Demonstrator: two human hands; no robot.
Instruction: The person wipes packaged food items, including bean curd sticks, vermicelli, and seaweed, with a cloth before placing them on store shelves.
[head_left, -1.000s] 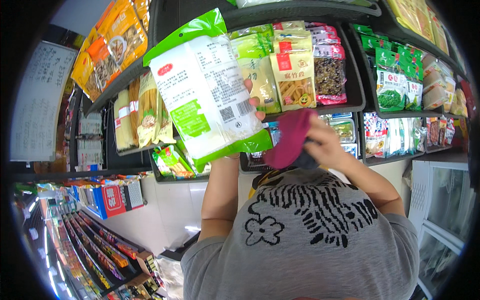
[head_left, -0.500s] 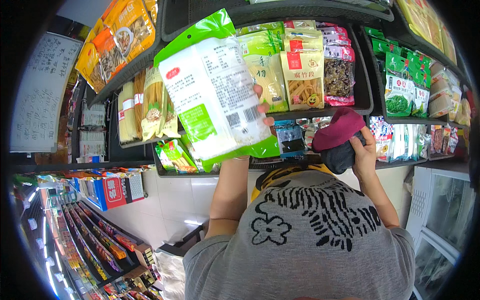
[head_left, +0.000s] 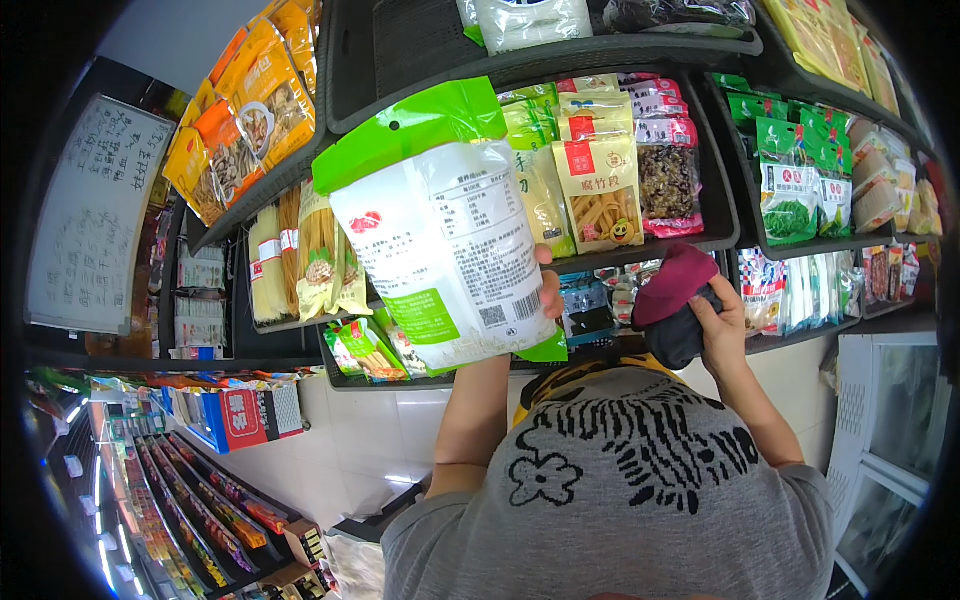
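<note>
In my left hand [head_left: 548,285] is a large plastic food bag [head_left: 450,240], white with green ends, its printed back turned toward me. The fingers curl round its right edge, and the rest of that hand is hidden behind it. My right hand [head_left: 722,318] pinches a bunched cloth, maroon [head_left: 676,284] on top and dark grey [head_left: 674,335] below. Behind the bag, a black shelf tray holds yellow packets of dried tofu sticks [head_left: 598,195], dark packets with pink ends [head_left: 668,175] and bundled dry noodles [head_left: 267,262].
Orange packets [head_left: 258,110] stand on the upper left tray, and green packets [head_left: 790,180] on the right one. A white bag [head_left: 533,22] sits on the upper tray. A whiteboard [head_left: 95,215] is at far left, a glass-door cabinet [head_left: 885,440] at lower right. Snack shelves [head_left: 195,510] are at lower left.
The shelves sit lower in view, and a white bag on the upper tray has come into sight. The held bag is slightly lower and more upright. Both hands keep their holds.
</note>
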